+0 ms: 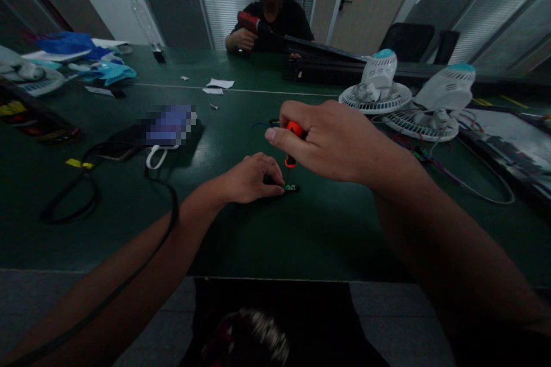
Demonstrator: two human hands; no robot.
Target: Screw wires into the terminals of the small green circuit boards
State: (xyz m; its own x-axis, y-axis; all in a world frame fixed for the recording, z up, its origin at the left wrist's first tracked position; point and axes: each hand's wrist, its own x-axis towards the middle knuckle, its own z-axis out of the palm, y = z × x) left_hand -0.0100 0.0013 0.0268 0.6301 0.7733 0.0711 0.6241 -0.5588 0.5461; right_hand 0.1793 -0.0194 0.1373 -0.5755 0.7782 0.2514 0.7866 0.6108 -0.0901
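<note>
My right hand is closed round an orange-handled screwdriver, held upright with its tip down on a small green circuit board lying on the dark green table. My left hand rests on the table with its fingers pinched on a small dark part at the left end of that board. Both forearms reach in from the near edge.
Two white fan parts with loose wires lie at the right. A black cable and a phone-like object lie at the left. Across the table a person holds a red power screwdriver. Blue cloths are far left.
</note>
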